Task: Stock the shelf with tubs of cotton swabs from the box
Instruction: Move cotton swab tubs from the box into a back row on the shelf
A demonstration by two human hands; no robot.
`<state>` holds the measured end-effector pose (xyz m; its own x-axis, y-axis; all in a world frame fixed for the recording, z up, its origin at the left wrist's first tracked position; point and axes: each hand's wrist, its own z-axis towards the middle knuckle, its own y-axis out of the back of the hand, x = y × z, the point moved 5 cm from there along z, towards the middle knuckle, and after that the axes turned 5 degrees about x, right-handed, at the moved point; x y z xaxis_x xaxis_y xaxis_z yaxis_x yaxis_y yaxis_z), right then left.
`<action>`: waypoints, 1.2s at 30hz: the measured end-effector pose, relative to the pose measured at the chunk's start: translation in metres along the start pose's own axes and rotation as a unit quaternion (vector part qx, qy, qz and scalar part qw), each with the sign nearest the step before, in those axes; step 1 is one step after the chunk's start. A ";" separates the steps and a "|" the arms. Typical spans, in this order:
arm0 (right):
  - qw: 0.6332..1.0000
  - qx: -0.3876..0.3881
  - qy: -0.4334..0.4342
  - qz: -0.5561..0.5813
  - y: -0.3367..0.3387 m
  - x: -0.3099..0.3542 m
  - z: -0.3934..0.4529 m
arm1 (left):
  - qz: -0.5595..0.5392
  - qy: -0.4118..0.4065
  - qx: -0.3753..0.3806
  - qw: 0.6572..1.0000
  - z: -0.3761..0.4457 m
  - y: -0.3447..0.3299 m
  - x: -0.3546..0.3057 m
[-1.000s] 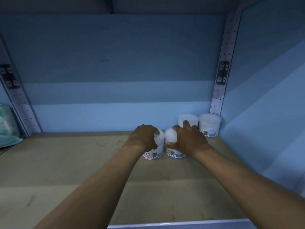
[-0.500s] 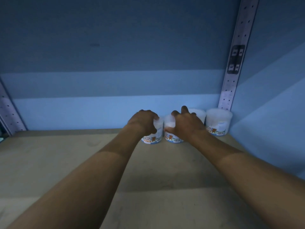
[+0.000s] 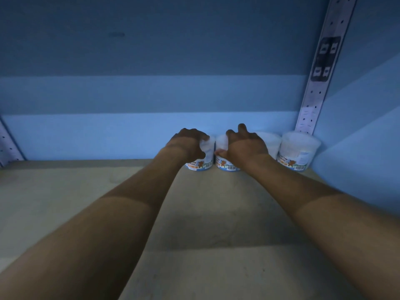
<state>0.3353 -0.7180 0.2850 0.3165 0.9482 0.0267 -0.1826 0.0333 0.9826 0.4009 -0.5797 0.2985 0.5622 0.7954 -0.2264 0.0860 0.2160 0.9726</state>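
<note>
Several clear tubs of cotton swabs stand in a row along the back wall of the shelf. My left hand is closed over the top of the leftmost tub. My right hand grips the tub beside it. Both tubs rest on the shelf board, touching each other. To the right stands a third tub, partly hidden behind my right hand, and a fourth tub in the back right corner. The box is out of view.
The blue back wall and blue right side wall close the shelf in. A perforated metal upright runs up the back right corner, another upright stands at the far left. The tan shelf board stretches left of the tubs.
Both hands have pushed their two tubs farther back, up to the back wall in line with the two corner tubs. The view has moved closer in.
</note>
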 end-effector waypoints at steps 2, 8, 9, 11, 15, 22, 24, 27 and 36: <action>1.000 0.008 -0.003 -0.006 0.000 0.001 0.002 | 0.008 0.001 0.005 1.000 0.001 0.000 0.000; 1.000 0.024 -0.019 -0.002 -0.002 0.001 0.006 | 0.021 -0.024 0.032 0.999 -0.003 0.001 -0.004; 0.999 0.034 -0.024 0.001 -0.001 0.001 0.005 | 0.022 -0.032 0.036 0.999 -0.006 0.001 -0.006; 0.998 0.043 -0.032 0.015 0.002 -0.001 -0.001 | 0.027 -0.050 0.028 0.998 -0.016 0.003 -0.005; 0.999 -0.010 -0.021 0.049 0.019 0.007 -0.026 | -0.018 -0.075 -0.055 0.995 -0.055 0.019 0.005; 0.992 -0.034 0.075 0.091 0.067 0.079 -0.099 | -0.049 -0.049 -0.093 0.993 -0.178 0.058 0.051; 0.988 -0.019 0.107 0.107 0.079 0.111 -0.126 | -0.042 -0.033 -0.106 0.993 -0.220 0.069 0.069; 0.980 0.012 0.162 0.118 0.089 0.164 -0.166 | -0.018 -0.010 -0.126 0.992 -0.284 0.081 0.096; 0.922 0.068 0.347 0.159 0.076 0.328 -0.291 | -0.015 0.153 -0.084 0.985 -0.480 0.073 0.183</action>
<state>0.1546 -0.3124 0.3152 -0.4138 0.8780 0.2405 -0.0294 -0.2769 0.9604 0.1152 -0.1470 0.3029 0.2852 0.9151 -0.2852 -0.0523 0.3119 0.9487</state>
